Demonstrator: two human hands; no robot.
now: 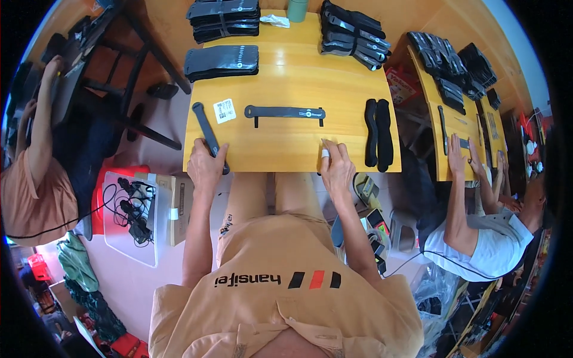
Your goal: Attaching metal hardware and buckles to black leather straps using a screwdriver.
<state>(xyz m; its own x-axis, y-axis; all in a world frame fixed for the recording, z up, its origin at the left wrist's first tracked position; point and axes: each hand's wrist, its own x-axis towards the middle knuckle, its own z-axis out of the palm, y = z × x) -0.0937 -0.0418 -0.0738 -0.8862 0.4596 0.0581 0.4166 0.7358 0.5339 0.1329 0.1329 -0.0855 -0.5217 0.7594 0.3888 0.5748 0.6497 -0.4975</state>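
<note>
At the table's near left, my left hand [206, 166] is closed around the lower part of a black strap [205, 122], whose rounded end with a hole points away from me. My right hand [338, 167] rests at the near edge, fingers loosely bent and apart, with a white wrap on one finger. No object shows clearly in it. Between and beyond the hands, a flat dark strap [285, 112] with a hole at its left end lies crosswise. Two short black tabs stick out beneath it. A small white label sheet [225, 111] lies beside the left strap.
Two fuzzy black strips [378, 135] lie at the right edge of the wooden table [286, 77]. Bundled straps [224, 18] and a loose stack [222, 61] stand far left, more bundles [353, 36] far right. A clear bin [132, 221] of cables stands left; people work on both sides.
</note>
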